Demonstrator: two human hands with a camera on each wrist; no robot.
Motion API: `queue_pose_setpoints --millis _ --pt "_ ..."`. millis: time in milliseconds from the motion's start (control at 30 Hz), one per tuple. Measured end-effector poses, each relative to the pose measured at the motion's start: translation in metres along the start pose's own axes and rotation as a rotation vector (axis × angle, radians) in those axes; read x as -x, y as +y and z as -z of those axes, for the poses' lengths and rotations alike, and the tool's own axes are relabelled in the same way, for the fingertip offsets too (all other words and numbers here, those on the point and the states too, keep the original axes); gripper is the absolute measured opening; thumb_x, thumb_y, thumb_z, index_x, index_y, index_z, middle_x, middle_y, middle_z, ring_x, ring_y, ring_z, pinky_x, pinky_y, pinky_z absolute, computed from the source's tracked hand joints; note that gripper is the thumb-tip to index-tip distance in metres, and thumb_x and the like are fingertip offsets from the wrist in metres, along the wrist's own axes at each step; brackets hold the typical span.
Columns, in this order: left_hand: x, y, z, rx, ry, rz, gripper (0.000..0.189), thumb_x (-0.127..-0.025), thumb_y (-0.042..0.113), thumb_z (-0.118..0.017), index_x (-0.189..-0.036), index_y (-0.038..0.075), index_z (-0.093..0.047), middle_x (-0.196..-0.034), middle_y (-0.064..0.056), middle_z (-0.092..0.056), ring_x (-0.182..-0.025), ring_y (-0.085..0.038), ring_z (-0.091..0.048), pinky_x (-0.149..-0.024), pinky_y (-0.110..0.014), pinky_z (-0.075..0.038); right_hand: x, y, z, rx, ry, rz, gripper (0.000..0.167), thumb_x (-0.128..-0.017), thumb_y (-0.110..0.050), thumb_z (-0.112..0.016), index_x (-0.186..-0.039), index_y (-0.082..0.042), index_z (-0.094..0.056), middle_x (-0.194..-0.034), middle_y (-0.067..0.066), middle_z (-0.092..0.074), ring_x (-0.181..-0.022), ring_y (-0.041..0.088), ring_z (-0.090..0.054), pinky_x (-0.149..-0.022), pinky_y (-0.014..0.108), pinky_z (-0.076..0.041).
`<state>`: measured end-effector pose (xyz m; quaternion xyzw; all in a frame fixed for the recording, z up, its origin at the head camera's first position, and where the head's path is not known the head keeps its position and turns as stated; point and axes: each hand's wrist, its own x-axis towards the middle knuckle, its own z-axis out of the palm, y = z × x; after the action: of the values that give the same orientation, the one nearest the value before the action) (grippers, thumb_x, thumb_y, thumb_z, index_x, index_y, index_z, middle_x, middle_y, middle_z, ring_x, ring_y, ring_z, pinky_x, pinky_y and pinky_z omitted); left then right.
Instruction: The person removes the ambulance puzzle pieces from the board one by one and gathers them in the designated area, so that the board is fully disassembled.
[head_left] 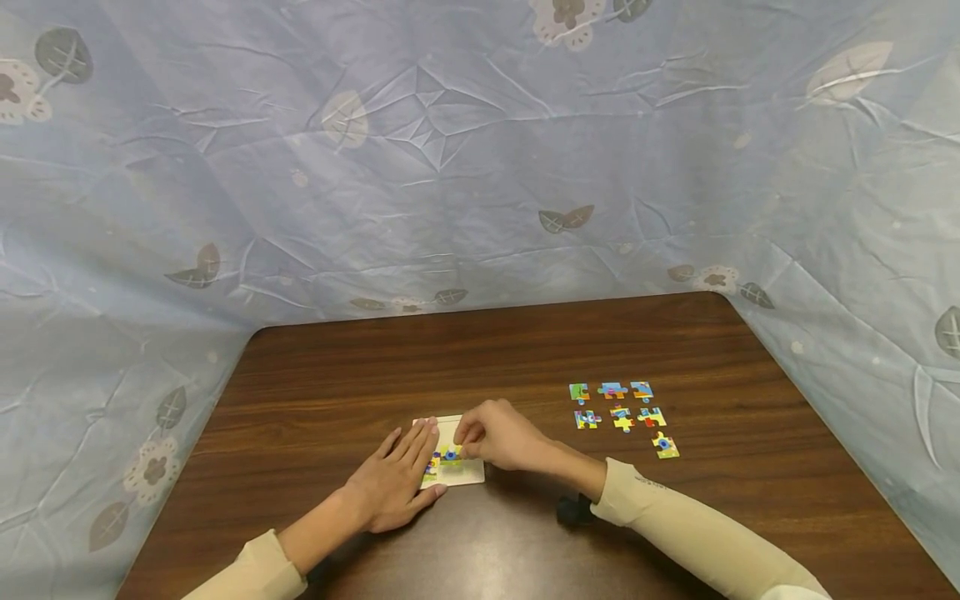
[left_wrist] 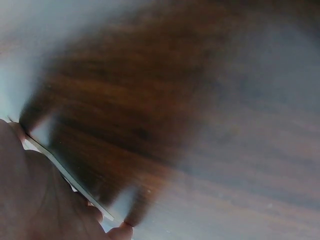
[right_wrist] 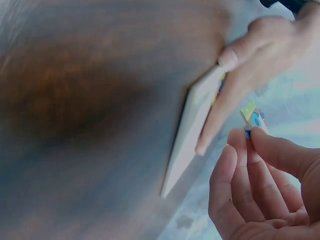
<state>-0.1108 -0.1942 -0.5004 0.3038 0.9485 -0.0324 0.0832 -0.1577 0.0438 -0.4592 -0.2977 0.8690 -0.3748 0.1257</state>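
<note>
A pale, shallow puzzle board [head_left: 468, 475] lies near the middle of the table. My left hand [head_left: 393, 490] rests across its left side with straight fingers, the thumb along the front edge. Part of a colourful puzzle piece [head_left: 431, 472] shows in the board beside that hand. Between thumb and fingertips, my right hand [head_left: 502, 437] pinches a puzzle piece [right_wrist: 256, 119] with a blue round mark, held over the board. In the left wrist view, the left hand's fingers [left_wrist: 120, 232] reach around the board edge [left_wrist: 70, 175].
To the right, several loose puzzle pieces [head_left: 622, 419] lie spread in rows on the brown wooden table [head_left: 360, 375]. A patterned blue-grey cloth [head_left: 480, 192] hangs around the table's back and sides. Something small and black [head_left: 574, 510] is below the right wrist.
</note>
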Motion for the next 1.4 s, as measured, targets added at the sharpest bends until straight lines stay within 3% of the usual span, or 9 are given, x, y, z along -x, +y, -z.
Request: queue_pose_setpoints --millis 333,600,867,1200,1400 --pt "0.001 0.001 0.000 0.022 -0.009 0.008 0.085 -0.110 0.063 -0.028 -0.168 0.003 -0.016 -0.178 -0.015 -0.014 -0.166 -0.032 -0.018 -0.133 -0.057 -0.023 0.012 0.005 0.032 -0.033 0.033 -0.019 0.004 -0.092 -0.011 -0.080 -0.095 -0.013 -0.082 -0.092 -0.003 -0.082 -0.081 0.006 -0.073 -0.069 0.024 -0.059" --pt "0.002 -0.001 -0.002 0.042 0.003 -0.008 0.084 -0.110 0.060 -0.034 -0.167 0.000 -0.019 -0.177 -0.018 -0.017 -0.165 -0.035 -0.021 -0.131 -0.061 -0.024 0.023 0.016 0.056 -0.040 0.089 -0.019 0.004 -0.093 -0.016 -0.081 -0.094 -0.012 -0.083 -0.089 -0.005 -0.082 -0.081 0.012 -0.075 -0.070 0.023 -0.058" --pt "0.002 0.000 -0.001 0.034 0.005 -0.012 0.084 -0.110 0.060 -0.033 -0.167 0.000 -0.019 -0.177 -0.018 -0.016 -0.165 -0.034 -0.020 -0.131 -0.060 -0.024 0.036 0.029 0.081 -0.030 0.139 -0.067 0.004 -0.093 -0.017 -0.081 -0.095 -0.020 -0.084 -0.091 -0.008 -0.081 -0.084 0.014 -0.075 -0.073 0.028 -0.058" --pt "0.001 -0.001 -0.007 0.070 0.044 -0.015 0.086 -0.110 0.063 -0.032 -0.168 0.002 -0.017 -0.177 -0.017 -0.016 -0.165 -0.035 -0.019 -0.131 -0.061 -0.022 0.061 0.050 0.117 -0.023 0.124 -0.125 0.007 -0.094 -0.013 -0.079 -0.096 -0.017 -0.084 -0.093 0.005 -0.083 -0.079 0.017 -0.076 -0.065 0.026 -0.057" --pt "0.000 -0.001 -0.003 0.068 0.018 -0.010 0.085 -0.110 0.062 -0.032 -0.168 0.001 -0.016 -0.177 -0.018 -0.014 -0.165 -0.035 -0.018 -0.132 -0.061 -0.021 0.081 0.069 0.145 0.039 0.101 -0.171 0.009 -0.096 -0.014 -0.076 -0.098 -0.017 -0.084 -0.097 0.004 -0.083 -0.076 0.017 -0.071 -0.059 0.027 -0.051"
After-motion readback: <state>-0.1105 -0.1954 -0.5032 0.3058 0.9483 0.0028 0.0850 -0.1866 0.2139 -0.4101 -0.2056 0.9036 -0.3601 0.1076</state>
